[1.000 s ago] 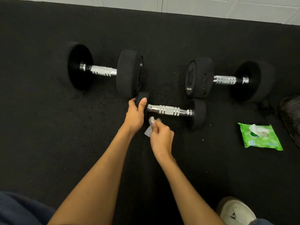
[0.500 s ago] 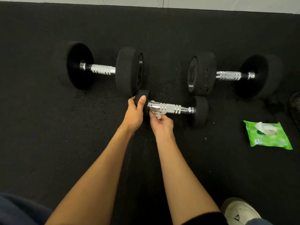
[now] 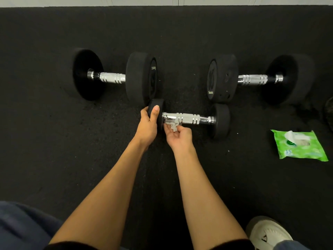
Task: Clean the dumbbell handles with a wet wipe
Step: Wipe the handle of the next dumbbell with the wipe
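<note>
Black rubber flooring point(image 3: 54, 150) is edged by pale wall point(image 3: 90, 0) at top. A small dumbbell point(image 3: 187, 119) is gripped by the left hand point(image 3: 146, 125), a wet wipe point(image 3: 172, 125) pinched by the right hand point(image 3: 178, 138).

**One number legible, the rest too faint**

On my feed the only clear mark is a pale "15", printed at the lower left corner of the green wipe pack point(image 3: 300, 147), which lies well to the right of the small dumbbell point(image 3: 189, 119). Behind that dumbbell and to its right, the large dumbbell point(image 3: 222, 78) has a small yellowish logo and a faint numeral on its end face. I cannot read either.
</note>
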A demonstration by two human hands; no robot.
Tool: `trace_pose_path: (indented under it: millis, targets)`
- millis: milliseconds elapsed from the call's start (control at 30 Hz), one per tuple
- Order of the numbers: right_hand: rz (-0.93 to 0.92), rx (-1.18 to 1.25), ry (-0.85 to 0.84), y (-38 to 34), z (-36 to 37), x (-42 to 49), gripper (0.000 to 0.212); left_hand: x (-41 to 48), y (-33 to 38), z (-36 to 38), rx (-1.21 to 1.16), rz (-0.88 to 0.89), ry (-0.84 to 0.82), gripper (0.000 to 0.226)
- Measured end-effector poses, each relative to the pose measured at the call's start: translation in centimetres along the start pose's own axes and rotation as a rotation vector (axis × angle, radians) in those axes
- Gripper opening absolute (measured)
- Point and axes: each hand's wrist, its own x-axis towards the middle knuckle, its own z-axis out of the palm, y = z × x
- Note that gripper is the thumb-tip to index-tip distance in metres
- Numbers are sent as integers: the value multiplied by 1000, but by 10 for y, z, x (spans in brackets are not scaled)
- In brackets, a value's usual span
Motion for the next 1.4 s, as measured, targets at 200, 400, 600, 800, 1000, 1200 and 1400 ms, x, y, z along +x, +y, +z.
trace_pose_path:
  millis: [200,400,600,800,1000,1200,1400]
  targets:
    - [15,-35,-4,8,-9,-23,27,-1,2,1,-6,-2,7,56]
    - [-14,-135,103,-4,13,-5,35,-3,2,3,-7,0,18,57]
    - [-43,-208,96,0,6,-17,38,-2,0,1,-10,-2,12,57]
    - [-115,-294,17,1,4,-41,32,-2,2,2,-26,-9,-6,58]
    - [-1051,-1370,45,4,-12,-40,25,0,0,0,-13,-12,10,62]
    - [-1372,-2221,-92,10,-15,2,49,-2,1,1,-55,-14,1,59]
    - [-950,-2290,-143,-25,45,0,29,-5,3,3,-44,-3,1,59]
